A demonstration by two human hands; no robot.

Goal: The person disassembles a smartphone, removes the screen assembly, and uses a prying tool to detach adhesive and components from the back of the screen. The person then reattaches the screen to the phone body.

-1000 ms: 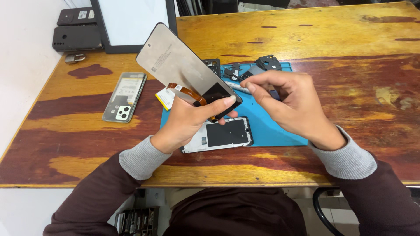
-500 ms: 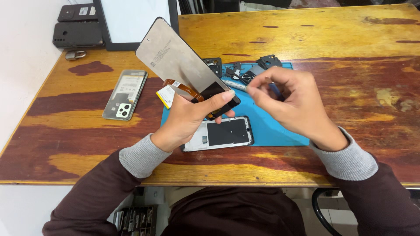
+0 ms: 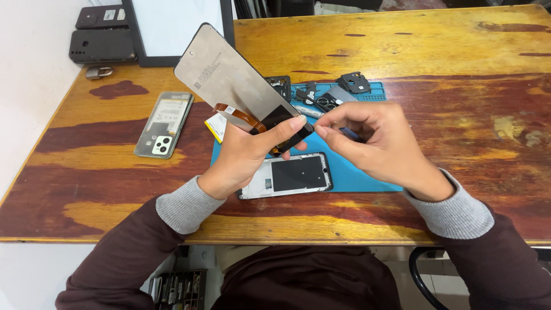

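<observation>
Left hand (image 3: 244, 158): closed on the lower end of a detached phone screen panel (image 3: 229, 77), thumb across its near edge, fingers behind; the panel is raised off the table and tilted, grey back toward the camera, its upper end pointing up and to the left; an orange flex ribbon (image 3: 238, 116) curls from its lower part just above the thumb. Right hand (image 3: 381, 146): thumb and forefinger pinched together at the panel's lower corner, touching or just beside it, cannot tell which; a dark slim object shows between the fingers, too little of it visible to identify. Beneath the hands: a blue work mat (image 3: 367, 178) on a worn wooden table (image 3: 459, 51); on the mat, an open phone frame (image 3: 287, 175) lying flat, just below the left hand; at the mat's far edge, several small black parts (image 3: 353, 83) and a metal-tipped tool, partly hidden by the right hand; a yellow-edged piece (image 3: 215, 127) lies at the mat's left edge, behind the left hand. Left of the mat, well apart: a phone back cover (image 3: 163, 123) with camera cluster, flat on the table; far left corner: two dark phones (image 3: 100, 31), a framed white board (image 3: 175, 26), a small metal item (image 3: 99, 72). Sleeves: dark maroon with grey cuffs.
</observation>
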